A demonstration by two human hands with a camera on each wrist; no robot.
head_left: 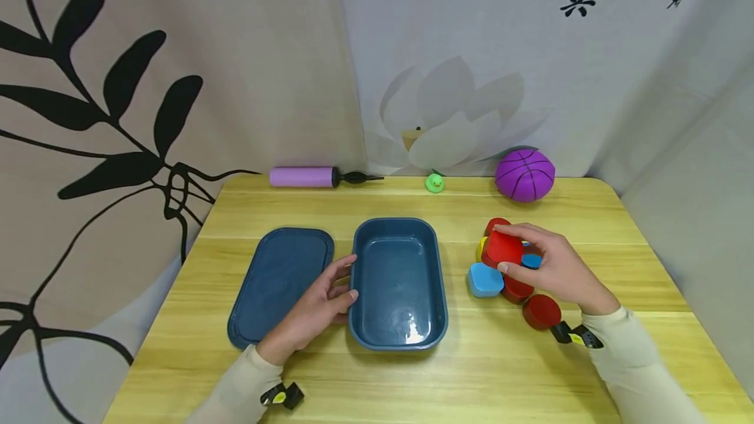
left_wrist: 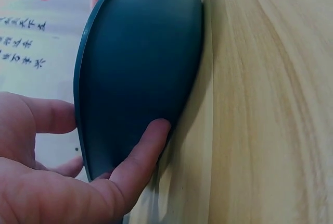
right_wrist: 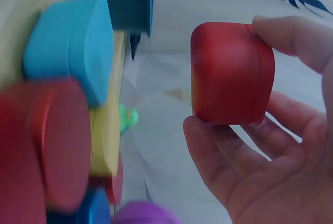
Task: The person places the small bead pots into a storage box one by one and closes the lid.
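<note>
My right hand (head_left: 556,267) pinches a small red lidded box (head_left: 504,248) between thumb and fingers, above a cluster of similar small boxes. In the right wrist view, this red box (right_wrist: 229,73) is held off the table, its lid seam visible. Below it in the head view are a light blue box (head_left: 485,280), red round boxes (head_left: 541,312), and partly hidden yellow and blue ones. My left hand (head_left: 321,306) touches the left side of an uncovered dark blue container (head_left: 398,286), fingers extended. In the left wrist view, the thumb lies against the container's outer wall (left_wrist: 140,52).
A dark blue lid (head_left: 283,280) lies flat left of the container, partly behind my left hand. Along the back edge are a purple hand pump (head_left: 303,176), a small green duck (head_left: 434,182) and a purple ball (head_left: 525,175). Curtains hang behind the wooden table (head_left: 377,391).
</note>
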